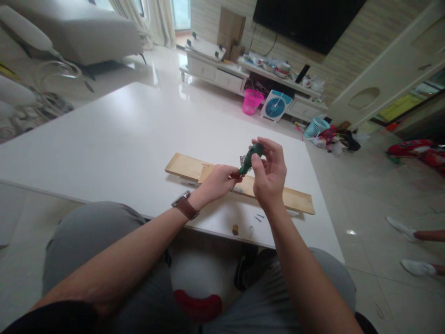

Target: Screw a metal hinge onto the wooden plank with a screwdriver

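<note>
A green-handled screwdriver (251, 157) is held at a slant above a long wooden board (295, 199) on the white table. My right hand (271, 174) curls around its handle, with the thumb laid against the side. At the handle's lower end, my left hand (219, 180) has its fingers pinched together; the shaft and tip are hidden there. A metal hinge (242, 160) shows behind the handle, and another metal piece (237, 190) lies on the board under my left fingers. Loose screws (259, 217) rest on the table, nearer to me.
A small yellow figure sticker (235, 229) and a clear little item (251, 230) lie by the near edge of the white table (139, 125). Beyond are a pink basket (252, 101) and a blue fan (276, 105). Another person's feet (413, 266) are at right.
</note>
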A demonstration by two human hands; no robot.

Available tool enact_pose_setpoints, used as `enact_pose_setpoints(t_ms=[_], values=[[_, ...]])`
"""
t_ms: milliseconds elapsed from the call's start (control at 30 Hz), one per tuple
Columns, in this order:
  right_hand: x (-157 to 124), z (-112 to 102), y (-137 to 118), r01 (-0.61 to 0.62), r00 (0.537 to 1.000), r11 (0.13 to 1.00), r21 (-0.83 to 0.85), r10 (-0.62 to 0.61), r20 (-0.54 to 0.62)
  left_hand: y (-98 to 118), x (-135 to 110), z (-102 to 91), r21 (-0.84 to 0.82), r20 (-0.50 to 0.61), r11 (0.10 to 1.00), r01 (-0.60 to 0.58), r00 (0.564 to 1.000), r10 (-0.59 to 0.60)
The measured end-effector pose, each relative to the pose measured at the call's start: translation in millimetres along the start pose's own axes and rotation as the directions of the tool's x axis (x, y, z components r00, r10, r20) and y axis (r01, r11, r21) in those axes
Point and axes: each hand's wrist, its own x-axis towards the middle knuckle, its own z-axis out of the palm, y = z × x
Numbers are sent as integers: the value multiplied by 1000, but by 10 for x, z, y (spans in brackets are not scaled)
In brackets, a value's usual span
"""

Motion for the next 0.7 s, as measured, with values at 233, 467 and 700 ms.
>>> enact_pose_setpoints(t_ms=[233,467,700], values=[[10,-5,26,-51,999,999,-6,51,17,-20,33,-10,-59,65,998,-13,998,16],[40,-20,-15,-18,996,990,-140,6,-86,12,-13,15,-64,-6,998,17,1000,-17],[8,-13,16,-34,999,998,50,32,39,-1,9,-8,-6,14,999,-33,999,33]])
